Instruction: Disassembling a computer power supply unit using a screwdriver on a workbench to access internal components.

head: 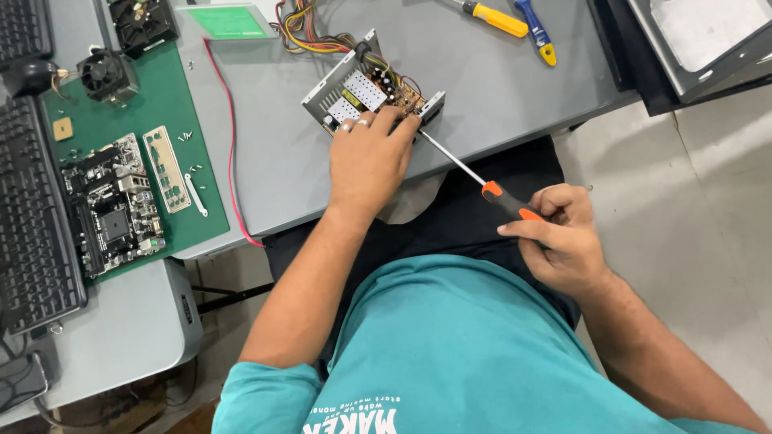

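- open power supply box (pixel 366 87) sits near the grey table's (pixel 498 88) front edge, wires trailing off the back
- left hand (pixel 370 161) lies palm-down on it, fingers curled over the near side
- right hand (pixel 563 237) is wrapped around an orange-black screwdriver (pixel 482 185), tip at the box's corner right beside the left fingertips

Screwdrivers (pixel 482 183) three, keyboards (pixel 32 233) two, fans (pixel 106 75) two.

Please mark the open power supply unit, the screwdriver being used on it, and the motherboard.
Power supply unit (pixel 366 90): head view, on its exposed circuit board.
Screwdriver (pixel 508 202): head view, on the orange and black handle, gripped by the right hand (pixel 563 241).
Motherboard (pixel 111 205): head view, on the middle of the board.
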